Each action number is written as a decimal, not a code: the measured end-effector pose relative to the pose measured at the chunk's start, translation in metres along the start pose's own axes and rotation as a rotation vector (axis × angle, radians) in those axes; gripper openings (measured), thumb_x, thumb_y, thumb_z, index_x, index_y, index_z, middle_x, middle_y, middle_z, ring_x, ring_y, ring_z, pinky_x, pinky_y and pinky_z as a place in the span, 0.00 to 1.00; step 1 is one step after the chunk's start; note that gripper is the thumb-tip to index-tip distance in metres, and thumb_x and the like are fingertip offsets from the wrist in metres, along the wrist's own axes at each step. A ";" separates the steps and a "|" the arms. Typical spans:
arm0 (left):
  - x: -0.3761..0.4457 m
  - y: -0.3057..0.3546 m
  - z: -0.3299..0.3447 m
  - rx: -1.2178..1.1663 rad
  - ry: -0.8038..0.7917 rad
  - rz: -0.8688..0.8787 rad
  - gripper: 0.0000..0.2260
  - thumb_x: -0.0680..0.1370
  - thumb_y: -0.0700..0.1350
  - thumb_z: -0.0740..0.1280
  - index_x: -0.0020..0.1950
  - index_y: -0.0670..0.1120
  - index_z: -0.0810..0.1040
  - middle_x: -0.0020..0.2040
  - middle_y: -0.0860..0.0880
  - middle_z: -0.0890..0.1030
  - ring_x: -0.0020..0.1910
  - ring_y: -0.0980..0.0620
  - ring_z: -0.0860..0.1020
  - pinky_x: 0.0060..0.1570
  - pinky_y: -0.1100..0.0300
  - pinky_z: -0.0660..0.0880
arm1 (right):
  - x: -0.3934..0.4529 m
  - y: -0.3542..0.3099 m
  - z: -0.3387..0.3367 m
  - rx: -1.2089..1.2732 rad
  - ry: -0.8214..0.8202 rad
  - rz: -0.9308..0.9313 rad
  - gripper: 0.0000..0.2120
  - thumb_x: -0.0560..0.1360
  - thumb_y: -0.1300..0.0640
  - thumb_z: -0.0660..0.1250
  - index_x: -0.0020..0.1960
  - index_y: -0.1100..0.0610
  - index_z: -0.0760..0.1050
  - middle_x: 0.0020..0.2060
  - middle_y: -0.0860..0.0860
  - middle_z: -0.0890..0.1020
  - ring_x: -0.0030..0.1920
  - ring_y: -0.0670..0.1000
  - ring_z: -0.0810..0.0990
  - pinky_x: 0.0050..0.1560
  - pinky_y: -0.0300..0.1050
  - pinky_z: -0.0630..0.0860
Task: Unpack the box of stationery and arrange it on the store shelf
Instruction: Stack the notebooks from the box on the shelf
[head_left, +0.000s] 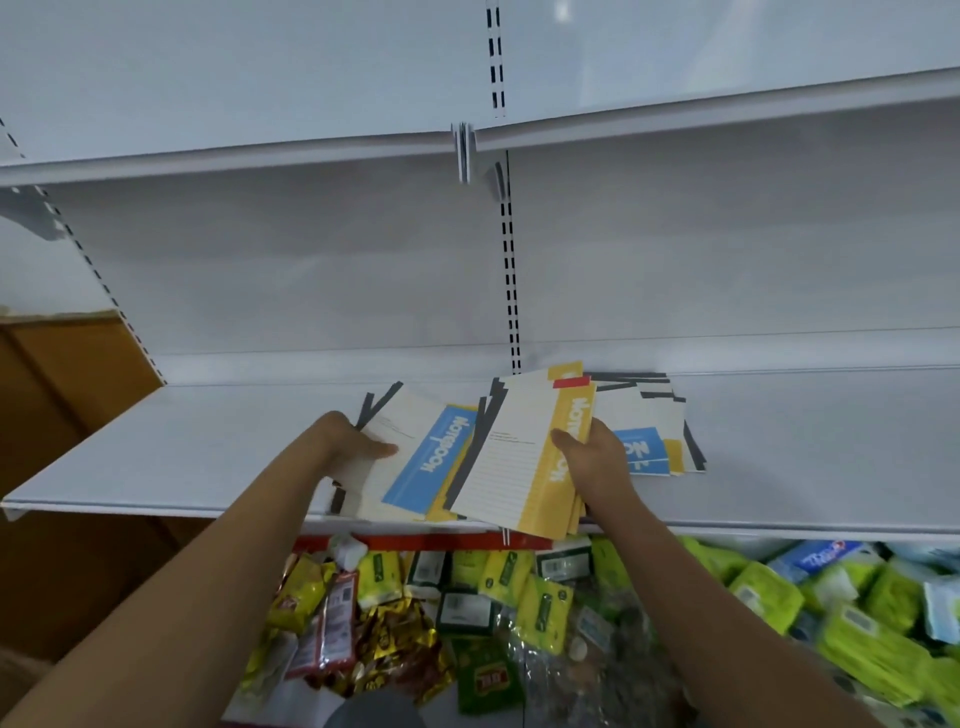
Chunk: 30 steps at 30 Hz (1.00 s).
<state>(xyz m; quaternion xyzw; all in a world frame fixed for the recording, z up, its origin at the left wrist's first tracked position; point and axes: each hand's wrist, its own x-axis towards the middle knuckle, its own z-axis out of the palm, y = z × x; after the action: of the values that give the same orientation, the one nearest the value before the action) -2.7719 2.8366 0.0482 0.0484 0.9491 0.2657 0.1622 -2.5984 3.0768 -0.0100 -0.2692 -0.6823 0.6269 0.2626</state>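
Observation:
Several thin notebooks with white, blue and yellow covers lie fanned on the white store shelf (208, 452). My left hand (358, 449) grips the left bunch, topped by a blue-banded notebook (434, 462), thumb on its cover. My right hand (597, 457) grips a yellow-banded notebook (519, 467) and those under it, slightly lifted at the shelf's front edge. A further stack of notebooks (654, 436) lies flat behind my right hand, against the shelf's back. The box is not in view.
An upper white shelf (234, 156) overhangs. Below the shelf's front edge, a bin holds many green and yellow packets (519, 587) and red sachets (332, 623). A brown wooden panel (62, 389) stands at the left.

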 end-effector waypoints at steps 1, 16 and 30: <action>0.000 -0.002 -0.011 -0.052 0.027 0.009 0.24 0.72 0.50 0.77 0.56 0.35 0.75 0.55 0.38 0.80 0.46 0.44 0.79 0.42 0.53 0.76 | 0.000 0.001 0.000 0.012 -0.001 -0.002 0.04 0.78 0.59 0.66 0.53 0.55 0.75 0.44 0.49 0.79 0.44 0.49 0.78 0.46 0.45 0.73; -0.048 0.063 0.069 -0.323 -0.053 0.336 0.13 0.81 0.48 0.66 0.60 0.39 0.75 0.51 0.45 0.82 0.43 0.50 0.79 0.39 0.61 0.74 | -0.005 -0.005 -0.002 0.080 0.007 0.042 0.24 0.79 0.36 0.54 0.42 0.56 0.74 0.36 0.54 0.78 0.39 0.51 0.78 0.40 0.44 0.74; -0.049 0.052 0.011 -0.825 0.029 0.541 0.23 0.75 0.32 0.71 0.66 0.45 0.69 0.60 0.48 0.81 0.58 0.51 0.81 0.58 0.52 0.79 | -0.004 -0.081 0.031 0.056 -0.310 -0.309 0.16 0.79 0.55 0.67 0.66 0.48 0.71 0.54 0.41 0.81 0.53 0.38 0.80 0.52 0.34 0.77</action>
<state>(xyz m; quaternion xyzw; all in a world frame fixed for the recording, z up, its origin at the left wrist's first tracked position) -2.7213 2.8774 0.0800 0.2211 0.7204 0.6525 0.0798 -2.6203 3.0458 0.0681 -0.0544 -0.7300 0.6318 0.2550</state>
